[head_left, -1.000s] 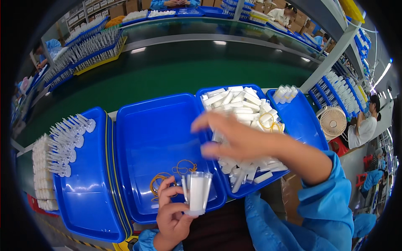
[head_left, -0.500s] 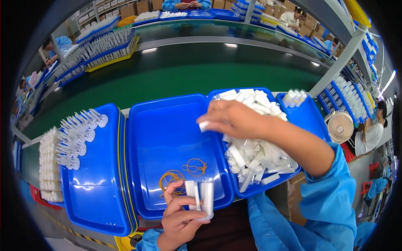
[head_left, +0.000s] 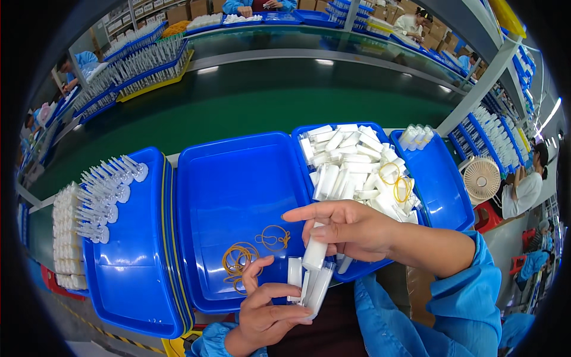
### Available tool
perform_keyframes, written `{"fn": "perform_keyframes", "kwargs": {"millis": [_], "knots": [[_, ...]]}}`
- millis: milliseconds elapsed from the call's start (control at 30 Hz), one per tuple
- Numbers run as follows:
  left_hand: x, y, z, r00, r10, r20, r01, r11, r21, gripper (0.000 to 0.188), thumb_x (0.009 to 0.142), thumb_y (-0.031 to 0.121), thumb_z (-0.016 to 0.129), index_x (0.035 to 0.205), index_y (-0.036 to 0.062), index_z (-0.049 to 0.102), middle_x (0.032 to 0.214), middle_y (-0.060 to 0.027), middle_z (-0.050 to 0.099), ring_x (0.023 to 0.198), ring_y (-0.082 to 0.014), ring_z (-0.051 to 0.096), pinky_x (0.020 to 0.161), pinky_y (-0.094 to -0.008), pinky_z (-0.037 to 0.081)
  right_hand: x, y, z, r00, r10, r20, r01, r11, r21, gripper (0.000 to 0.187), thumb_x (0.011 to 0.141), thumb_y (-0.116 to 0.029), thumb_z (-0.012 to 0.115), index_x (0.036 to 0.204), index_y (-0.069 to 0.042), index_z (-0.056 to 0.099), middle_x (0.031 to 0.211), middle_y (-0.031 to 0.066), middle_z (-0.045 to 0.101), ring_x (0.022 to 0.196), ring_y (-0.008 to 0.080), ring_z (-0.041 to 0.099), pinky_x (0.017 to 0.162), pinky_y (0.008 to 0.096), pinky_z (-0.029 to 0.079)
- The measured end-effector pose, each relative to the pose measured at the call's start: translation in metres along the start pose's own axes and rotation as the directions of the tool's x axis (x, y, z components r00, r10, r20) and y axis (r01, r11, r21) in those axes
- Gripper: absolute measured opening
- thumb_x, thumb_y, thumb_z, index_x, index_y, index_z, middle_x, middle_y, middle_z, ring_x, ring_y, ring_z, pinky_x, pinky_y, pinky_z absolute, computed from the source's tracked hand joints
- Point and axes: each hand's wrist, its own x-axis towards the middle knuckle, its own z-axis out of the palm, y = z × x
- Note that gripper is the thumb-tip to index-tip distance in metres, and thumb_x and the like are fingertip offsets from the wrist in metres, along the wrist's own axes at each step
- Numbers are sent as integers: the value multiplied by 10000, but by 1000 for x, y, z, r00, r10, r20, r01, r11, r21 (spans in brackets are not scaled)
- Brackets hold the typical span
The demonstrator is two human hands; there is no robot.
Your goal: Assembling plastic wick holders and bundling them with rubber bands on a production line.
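My left hand [head_left: 267,310] holds a small bundle of white plastic tubes [head_left: 308,285] upright at the near edge of the middle blue tray [head_left: 238,184]. My right hand [head_left: 351,229] grips one more white tube [head_left: 315,253] and sets it against the top of that bundle. A heap of the same white tubes [head_left: 351,166] fills the blue tray [head_left: 309,137] just behind my right hand. Yellow rubber bands [head_left: 253,253] lie on the middle tray's floor beside my left hand.
A left blue tray [head_left: 134,279] carries rows of white spoon-like parts [head_left: 104,190]. Another blue tray [head_left: 437,184] at the right holds a tube bundle [head_left: 416,135]. A green conveyor belt [head_left: 256,101] runs behind. A small fan [head_left: 480,178] and seated people are at the right.
My right hand has come back from the tube heap toward me with one tube and brought it down onto the bundle in my left hand.
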Motion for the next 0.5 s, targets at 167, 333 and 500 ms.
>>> {"fn": "perform_keyframes", "kwargs": {"millis": [167,333,500], "knots": [[-2,1,-1,999,-23,32,23,1000,-4,215,602,260,773,810,240,721,935,46,615,1128,-334,384,972,-476,215,-3,-4,5,995,-104,-7,96,937,-335,419,862,-115,586,1261,-57,472,876,31,591,743,88,524,683,217,437],[-4,0,1,996,-53,72,51,998,33,192,617,283,762,803,272,719,929,60,619,1127,-328,384,991,-497,153,-20,-15,12,925,-347,153,317,489,-812,416,803,-90,644,1205,-72,540,923,96,644,835,142,605,760,281,476],[-8,3,7,999,23,32,-26,997,72,193,605,316,772,786,344,710,981,29,574,1142,-331,350,989,-525,121,-24,-9,10,967,-245,63,215,664,-717,448,778,-96,673,1206,-67,541,897,106,652,837,134,610,774,277,476]]}}
